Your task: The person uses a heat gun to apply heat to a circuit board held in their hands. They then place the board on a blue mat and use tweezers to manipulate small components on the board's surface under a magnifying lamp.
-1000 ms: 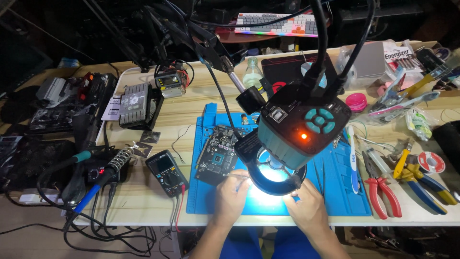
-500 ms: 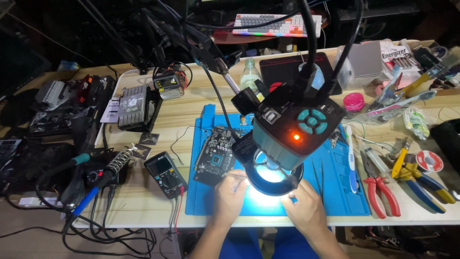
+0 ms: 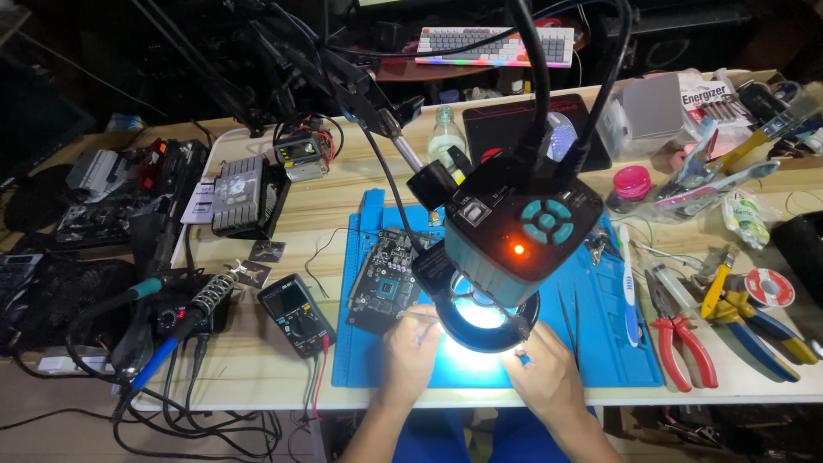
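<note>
My left hand [image 3: 410, 350] rests on the blue work mat [image 3: 600, 330], pinching a thin metal tool [image 3: 417, 315] that points under the lit ring light [image 3: 485, 319]. At the other side of the ring light, my right hand [image 3: 545, 370] grips a thin dark probe [image 3: 517, 329]. A microscope camera head [image 3: 525, 225] with teal buttons and an orange lamp hangs over both hands and hides what lies between them. A dark circuit board [image 3: 386, 276] lies on the mat just left of the light.
A multimeter [image 3: 296, 315] and a soldering iron in its stand [image 3: 199, 306] sit left of the mat. Pliers and cutters [image 3: 686, 330], a solder spool [image 3: 769, 287] and a toothbrush [image 3: 627, 279] lie on the right. A bottle [image 3: 444, 133] and a keyboard [image 3: 495, 43] are behind.
Both hands stay under the ring light with only small shifts. The view has drifted slightly, so the microscope head appears a little lower and further left.
</note>
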